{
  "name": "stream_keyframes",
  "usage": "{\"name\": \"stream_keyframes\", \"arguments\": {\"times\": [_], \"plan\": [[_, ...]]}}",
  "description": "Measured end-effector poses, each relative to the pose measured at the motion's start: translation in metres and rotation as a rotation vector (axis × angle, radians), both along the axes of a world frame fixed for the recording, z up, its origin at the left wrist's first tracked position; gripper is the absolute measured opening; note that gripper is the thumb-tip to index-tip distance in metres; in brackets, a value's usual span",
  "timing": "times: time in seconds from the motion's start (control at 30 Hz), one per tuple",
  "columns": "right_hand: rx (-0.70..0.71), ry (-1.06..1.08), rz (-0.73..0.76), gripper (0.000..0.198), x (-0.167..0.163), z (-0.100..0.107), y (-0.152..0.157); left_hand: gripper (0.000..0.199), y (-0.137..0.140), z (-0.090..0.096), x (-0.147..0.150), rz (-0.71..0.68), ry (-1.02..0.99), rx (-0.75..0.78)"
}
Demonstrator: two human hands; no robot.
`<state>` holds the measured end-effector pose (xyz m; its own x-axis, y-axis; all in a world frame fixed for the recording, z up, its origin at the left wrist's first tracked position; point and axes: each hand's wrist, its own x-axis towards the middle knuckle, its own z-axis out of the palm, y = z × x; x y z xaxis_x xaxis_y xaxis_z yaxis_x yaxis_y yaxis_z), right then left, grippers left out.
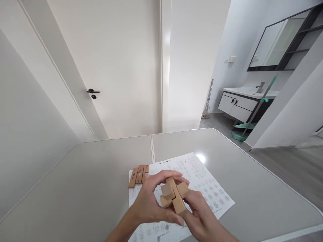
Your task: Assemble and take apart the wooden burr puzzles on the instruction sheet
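Several light wooden blocks, interlocked as a burr puzzle, are held up between my two hands over a printed sheet. My left hand curves around the puzzle from the left, thumb below and fingers over the far side. From the right, my right hand grips it, its fingers partly hidden behind the blocks. Under both hands lies the white instruction sheet with small grey diagrams. Three flat brown wooden pieces with cut-outs lie side by side on the sheet's upper left corner, just beyond my left hand.
The grey folding table has a seam down its middle and a pale raised edge. A closed white door stands beyond it. To the right are a washbasin cabinet, a green dustpan and a mop.
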<state>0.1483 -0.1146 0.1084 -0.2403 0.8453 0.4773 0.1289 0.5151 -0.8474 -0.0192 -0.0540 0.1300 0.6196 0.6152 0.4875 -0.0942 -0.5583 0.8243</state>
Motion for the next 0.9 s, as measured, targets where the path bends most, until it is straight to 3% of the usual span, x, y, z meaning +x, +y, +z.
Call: {"name": "stream_keyframes", "arguments": {"times": [0.1, 0.2, 0.27, 0.37, 0.6, 0.9], "plan": [[0.067, -0.019, -0.068, 0.028, 0.003, -0.001, 0.000, 0.081, -0.001, 0.000, 0.001, 0.208, -0.010, 0.180], [0.119, -0.076, -0.115, 0.028, 0.005, -0.002, 0.001, 0.062, -0.001, 0.000, -0.002, 0.408, -0.024, 0.406], [0.131, -0.099, -0.137, 0.028, 0.006, -0.001, 0.001, 0.044, -0.001, 0.001, -0.004, 0.413, 0.056, 0.543], [0.126, -0.105, -0.137, 0.029, 0.004, 0.002, 0.001, 0.035, 0.000, 0.006, -0.007, 0.370, 0.195, 0.680], [0.091, -0.058, -0.118, 0.036, -0.001, 0.008, 0.000, 0.028, 0.000, 0.006, -0.005, 0.353, 0.142, 0.662], [0.070, -0.010, -0.066, 0.030, -0.002, 0.009, -0.001, 0.033, 0.000, -0.002, -0.002, 0.313, -0.006, 0.600]]}}
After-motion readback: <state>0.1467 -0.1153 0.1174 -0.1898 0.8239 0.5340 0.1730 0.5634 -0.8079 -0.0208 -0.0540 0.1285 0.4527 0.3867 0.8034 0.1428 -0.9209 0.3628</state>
